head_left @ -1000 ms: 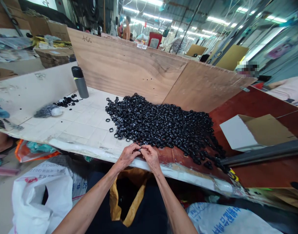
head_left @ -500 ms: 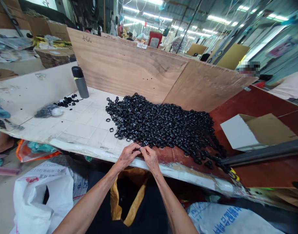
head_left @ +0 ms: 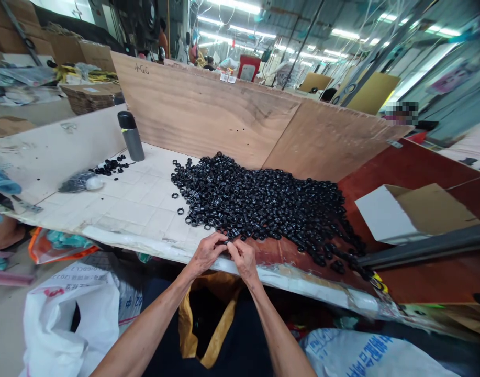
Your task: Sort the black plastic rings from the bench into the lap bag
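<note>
A big heap of small black plastic rings [head_left: 263,204] lies across the table, in front of the wooden back boards. My left hand [head_left: 205,253] and my right hand [head_left: 244,257] meet at the table's near edge, just in front of the heap. Both are pinched, fingertips together on one small black ring [head_left: 225,242] held between them. The ring is mostly hidden by the fingers.
A grey flask with a black cap [head_left: 131,136] stands at the back left, beside a small scatter of black rings [head_left: 110,166] and a clear bag [head_left: 79,181]. An open yellow bag [head_left: 205,319] hangs under my hands. White sacks [head_left: 70,314] lie below. A cardboard sheet [head_left: 412,212] rests at the right.
My hands stay pinched together at the table's edge, with only slight finger movement. The view has shifted a little downward.
</note>
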`<state>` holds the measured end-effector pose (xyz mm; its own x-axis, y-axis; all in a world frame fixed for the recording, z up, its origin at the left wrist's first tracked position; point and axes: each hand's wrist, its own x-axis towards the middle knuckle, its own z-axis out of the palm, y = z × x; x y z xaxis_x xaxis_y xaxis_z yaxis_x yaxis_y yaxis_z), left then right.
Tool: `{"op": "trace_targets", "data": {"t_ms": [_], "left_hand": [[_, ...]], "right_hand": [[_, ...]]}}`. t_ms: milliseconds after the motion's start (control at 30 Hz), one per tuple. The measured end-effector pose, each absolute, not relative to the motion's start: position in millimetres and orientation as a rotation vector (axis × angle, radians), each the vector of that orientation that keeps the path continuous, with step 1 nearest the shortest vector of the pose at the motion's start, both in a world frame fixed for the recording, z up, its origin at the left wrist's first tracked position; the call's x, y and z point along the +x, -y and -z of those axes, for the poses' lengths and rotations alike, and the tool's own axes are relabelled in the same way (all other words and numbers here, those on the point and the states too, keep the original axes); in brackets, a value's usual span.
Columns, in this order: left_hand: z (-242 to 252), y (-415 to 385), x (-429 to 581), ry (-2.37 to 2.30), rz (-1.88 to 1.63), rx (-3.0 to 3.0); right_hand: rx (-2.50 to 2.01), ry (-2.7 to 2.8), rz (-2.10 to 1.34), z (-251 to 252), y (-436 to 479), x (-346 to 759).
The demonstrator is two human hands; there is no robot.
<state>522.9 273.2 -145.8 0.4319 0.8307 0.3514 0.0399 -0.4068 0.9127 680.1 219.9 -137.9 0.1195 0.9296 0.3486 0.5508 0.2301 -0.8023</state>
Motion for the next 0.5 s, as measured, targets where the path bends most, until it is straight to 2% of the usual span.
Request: {"op": "trace_targets", "data": {"t_ms": [67,233,367,500], "left_hand": [[147.0,-273.7,523.1,-0.765,-1.086,1.774],[152.9,-275.6,524.1,-0.79,-1.116,1.777],[155.0,-276.2,524.6,-0.811,-1.13,1.78],[154.7,-276.2,524.3,-0.811,-1.127,1.796]], "right_hand": [[-1.435,1.536,-0.462,138.0,-220.0,679.6],[-1.392,1.438,-0.629,138.3,-218.6,678.4],[-1.42,1.465,-0.538,139.0,-217.5,680.0],[-1.401,1.423,-0.658,139.7,-218.3,682.5]]}}
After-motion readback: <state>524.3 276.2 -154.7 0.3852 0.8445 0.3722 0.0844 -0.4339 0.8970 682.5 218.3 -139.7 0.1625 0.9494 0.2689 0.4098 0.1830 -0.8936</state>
